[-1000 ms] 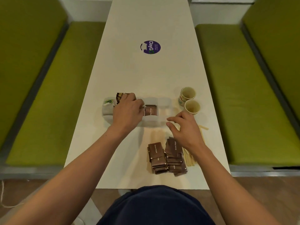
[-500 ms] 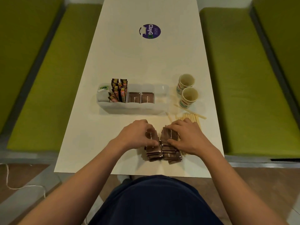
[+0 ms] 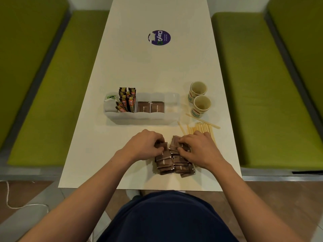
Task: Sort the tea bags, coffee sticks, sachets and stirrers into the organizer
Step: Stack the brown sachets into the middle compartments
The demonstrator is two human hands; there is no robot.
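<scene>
Nearest, by the near edge of the table [image 3: 157, 67], both hands are down on the sachet pile [image 3: 166, 162]. A second ago the left hand [image 3: 146, 145] was up at the organizer [image 3: 139, 118] and the right hand [image 3: 197, 150] hovered over the pile. Half a second ago both had landed on it, and they have barely shifted since. The left hand's fingers are curled round the top sachets of the left stack. The right hand's fingers and thumb pinch sachets at the far end of the right stack. How many each holds I cannot tell. I judge this a fresh pickup after a drop-off, with the next batch gathered but not yet lifted.

Just beyond the right hand, and partly under it, the stirrers [image 3: 203, 127] lie loose on the table, with a few strays fanning out.

Farther on, the organizer stands across the table. The tea bags [image 3: 110, 100] are in its leftmost compartment and the coffee sticks [image 3: 127, 100] stand upright next to them. The stored sachets [image 3: 151, 107] fill the two middle compartments. The rightmost compartment looks empty, which probably leaves it for the stirrers. So two kinds look sorted, one is partway and one has not been started.

Two paper cups [image 3: 201, 104] stand right of the organizer. Far up the table is a purple sticker [image 3: 159, 37], and green benches [image 3: 52, 84] run along both sides.
</scene>
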